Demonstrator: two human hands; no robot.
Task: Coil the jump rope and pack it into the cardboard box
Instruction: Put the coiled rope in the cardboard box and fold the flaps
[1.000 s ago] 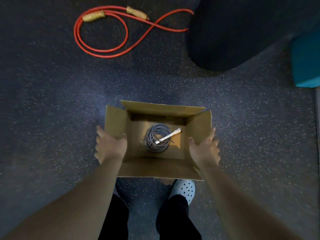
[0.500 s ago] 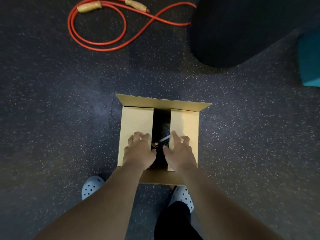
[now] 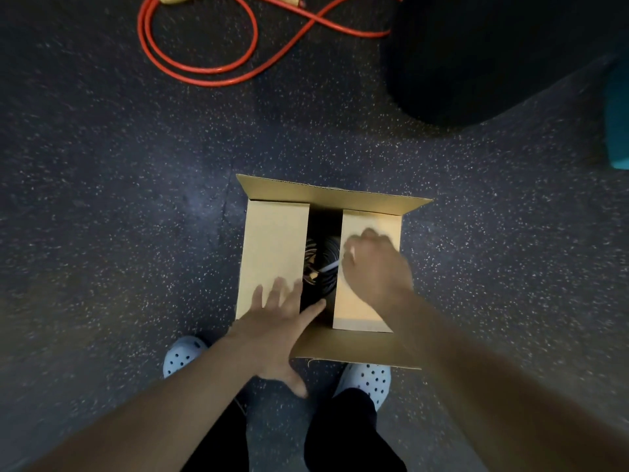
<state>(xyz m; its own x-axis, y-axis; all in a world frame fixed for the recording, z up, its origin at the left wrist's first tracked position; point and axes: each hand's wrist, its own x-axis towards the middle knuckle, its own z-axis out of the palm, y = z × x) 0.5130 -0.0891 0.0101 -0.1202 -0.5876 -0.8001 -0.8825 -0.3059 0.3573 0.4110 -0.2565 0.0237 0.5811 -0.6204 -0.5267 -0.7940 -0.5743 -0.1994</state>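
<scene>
Brown cardboard box (image 3: 272, 253) sits on the dark speckled floor (image 3: 119, 216), just in front of the person's white perforated clogs (image 3: 366, 381). Both side flaps are folded down flat over the opening, with a dark gap between them. Far flap stands up and near flap hangs outward toward the feet.

Contents: the coiled grey jump rope (image 3: 323, 260) lies inside the box, seen only through the gap, with a pale handle end just showing beside the right hand. The rest of the coil is hidden under the flaps.

Left hand (image 3: 275, 328): grip released, fingers straight and spread, lying flat on the near end of the left flap, thumb out below the box edge.

Right hand (image 3: 374, 267): rests on the right flap near its inner edge, fingers curled down. It's motion-blurred, so I can't tell if the grip is clenched on the flap edge or just pressing.

A second rope, red jump rope with tan handles (image 3: 204, 59), lies looped on the floor well apart from the box, beside a large dark rounded object (image 3: 493, 56). Teal object (image 3: 617, 124) at right edge.
</scene>
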